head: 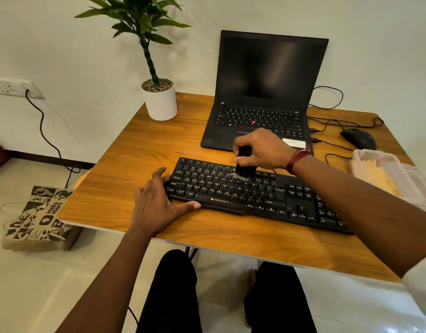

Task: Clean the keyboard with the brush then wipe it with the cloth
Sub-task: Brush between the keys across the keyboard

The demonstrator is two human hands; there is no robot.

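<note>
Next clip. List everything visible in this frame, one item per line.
table: one, wood-brown, centre
keyboard: one, black, table front
brush: one, black, at the keyboard's upper rows
laptop: one, black, open, table back
potted plant: one, green in white pot, table's back left corner
mouse: one, black, right of laptop
plastic container: one, clear, table's right edge
cables: several, black, by laptop and down left wall
wall socket: one, white, left wall
paper bag: one, brown with black print, floor left
left hand: one, rests on keyboard's left end
right hand: one, grips the brush
</note>
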